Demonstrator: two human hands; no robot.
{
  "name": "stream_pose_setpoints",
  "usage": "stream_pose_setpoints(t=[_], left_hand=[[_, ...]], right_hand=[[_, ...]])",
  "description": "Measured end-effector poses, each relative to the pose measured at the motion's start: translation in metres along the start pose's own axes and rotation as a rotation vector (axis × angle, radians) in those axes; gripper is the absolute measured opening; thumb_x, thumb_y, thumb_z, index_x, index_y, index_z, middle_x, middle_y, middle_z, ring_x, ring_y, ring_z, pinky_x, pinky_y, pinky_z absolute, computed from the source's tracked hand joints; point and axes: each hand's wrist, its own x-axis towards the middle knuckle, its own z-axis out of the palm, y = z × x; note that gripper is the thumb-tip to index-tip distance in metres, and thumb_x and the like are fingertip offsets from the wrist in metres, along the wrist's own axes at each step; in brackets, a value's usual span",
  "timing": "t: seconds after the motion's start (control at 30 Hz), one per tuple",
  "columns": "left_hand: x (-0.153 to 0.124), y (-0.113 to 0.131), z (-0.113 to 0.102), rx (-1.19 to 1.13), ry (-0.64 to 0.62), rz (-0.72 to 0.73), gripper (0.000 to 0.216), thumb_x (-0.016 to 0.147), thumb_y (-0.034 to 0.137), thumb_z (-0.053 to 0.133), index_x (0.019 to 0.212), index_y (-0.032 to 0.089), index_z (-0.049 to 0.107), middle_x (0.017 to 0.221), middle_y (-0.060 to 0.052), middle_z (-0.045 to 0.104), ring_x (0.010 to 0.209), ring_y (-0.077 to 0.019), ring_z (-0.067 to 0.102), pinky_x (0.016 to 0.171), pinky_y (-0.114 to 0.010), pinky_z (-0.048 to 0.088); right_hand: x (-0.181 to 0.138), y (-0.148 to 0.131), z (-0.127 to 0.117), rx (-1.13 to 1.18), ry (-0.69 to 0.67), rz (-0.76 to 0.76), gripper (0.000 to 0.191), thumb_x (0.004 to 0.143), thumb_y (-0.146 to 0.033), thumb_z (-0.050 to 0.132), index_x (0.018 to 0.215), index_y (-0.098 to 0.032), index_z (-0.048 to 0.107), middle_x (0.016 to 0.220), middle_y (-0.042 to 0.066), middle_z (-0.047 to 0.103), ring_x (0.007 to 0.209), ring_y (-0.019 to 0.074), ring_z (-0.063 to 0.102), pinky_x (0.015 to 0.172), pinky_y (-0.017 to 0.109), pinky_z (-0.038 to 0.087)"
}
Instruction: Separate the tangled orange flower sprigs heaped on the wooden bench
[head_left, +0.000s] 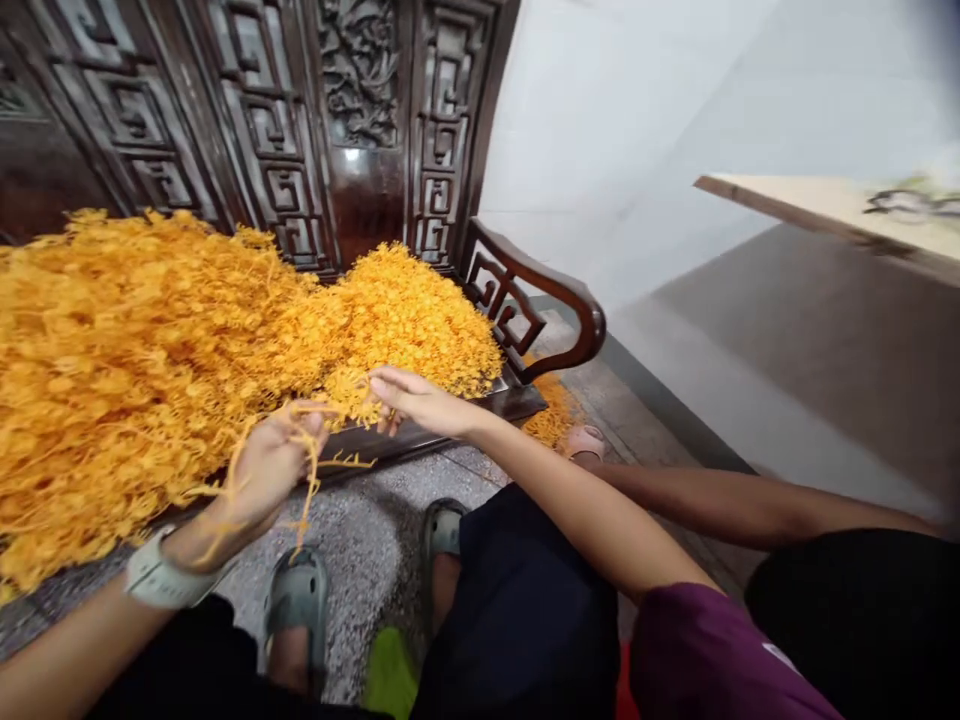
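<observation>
My left hand (274,460), with a pale watch (171,570) on the wrist, has its fingers closed on an orange stringy strand (309,500). Loops of that strand hang over the hand and dangle below it. My right hand (401,395) reaches in from the right, thumb and fingers pinched together on orange strands at the edge of the pile. Just beyond both hands lies a large pile of orange strands (150,350), with a brighter mound (420,310) at its right end. Where the strands meet my fingertips is partly hidden.
The pile rests on a dark carved wooden bench (367,200) with a curved armrest (577,310). More orange strands (551,410) lie on the floor. A person's bare leg (697,500) stretches in at right. A pale tabletop (825,205) juts from the right. Grey clogs (296,600) stand below.
</observation>
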Motion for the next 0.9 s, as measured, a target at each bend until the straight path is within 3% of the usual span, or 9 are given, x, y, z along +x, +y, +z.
stream_pose_setpoints(t=[0.17,0.27,0.43,0.53,0.63,0.73,0.9], left_hand=[[0.028,-0.001,0.007,0.091,0.07,0.081,0.033,0.085,0.05,0.072,0.09,0.018,0.064,0.059,0.003,0.049,0.05,-0.0112,0.036,0.047,-0.025,0.026],[0.044,-0.006,0.009,0.208,0.072,0.152,0.025,0.087,0.041,0.067,0.087,0.016,0.067,0.061,0.0,0.053,0.054,-0.0136,0.044,0.051,-0.026,0.032],[0.057,-0.018,0.004,0.416,-0.122,0.242,0.02,0.087,0.036,0.064,0.09,0.016,0.068,0.072,-0.003,0.063,0.061,-0.0162,0.053,0.056,-0.027,0.04],[0.052,-0.017,0.008,0.467,-0.222,0.257,0.02,0.09,0.037,0.063,0.089,0.017,0.065,0.073,-0.003,0.063,0.063,-0.0166,0.055,0.058,-0.027,0.042],[0.041,-0.012,0.016,0.514,-0.24,0.256,0.027,0.095,0.041,0.057,0.084,0.018,0.063,0.071,-0.004,0.062,0.062,-0.0166,0.053,0.058,-0.028,0.041],[0.035,-0.007,0.016,0.51,-0.232,0.229,0.032,0.096,0.043,0.053,0.08,0.017,0.062,0.07,-0.005,0.061,0.062,-0.0168,0.052,0.057,-0.029,0.041],[0.034,-0.005,-0.008,0.476,-0.301,0.177,0.029,0.095,0.042,0.06,0.091,0.014,0.068,0.083,-0.007,0.067,0.073,-0.0192,0.061,0.066,-0.029,0.045]], right_hand=[[0.001,-0.005,0.005,0.196,0.054,-0.017,0.038,0.092,-0.054,0.07,0.109,-0.022,0.058,0.084,-0.001,0.057,0.069,0.0131,0.063,0.063,0.027,0.052],[0.0,-0.01,-0.003,0.282,0.133,0.046,0.046,0.094,-0.064,0.061,0.114,-0.023,0.057,0.084,0.002,0.062,0.071,0.0152,0.061,0.061,0.028,0.051],[0.003,0.004,-0.022,0.003,0.252,0.032,0.044,0.079,-0.053,0.085,0.095,-0.018,0.065,0.073,-0.003,0.054,0.059,0.0081,0.047,0.053,0.023,0.041],[0.007,0.019,-0.031,-0.04,0.299,0.0,0.042,0.081,-0.052,0.083,0.078,-0.017,0.06,0.063,-0.006,0.045,0.053,0.0066,0.04,0.05,0.022,0.038],[0.011,0.028,-0.039,0.013,0.297,0.023,0.042,0.087,-0.05,0.078,0.074,-0.018,0.053,0.062,-0.005,0.048,0.053,0.0061,0.043,0.05,0.022,0.037],[0.008,0.026,-0.049,0.033,0.211,0.034,0.038,0.087,-0.047,0.079,0.082,-0.018,0.055,0.063,-0.006,0.05,0.052,0.0057,0.044,0.052,0.022,0.041],[-0.009,0.013,-0.066,-0.148,-0.176,-0.001,0.035,0.089,-0.04,0.079,0.102,-0.015,0.059,0.075,-0.003,0.06,0.062,0.0075,0.056,0.06,0.022,0.048]])
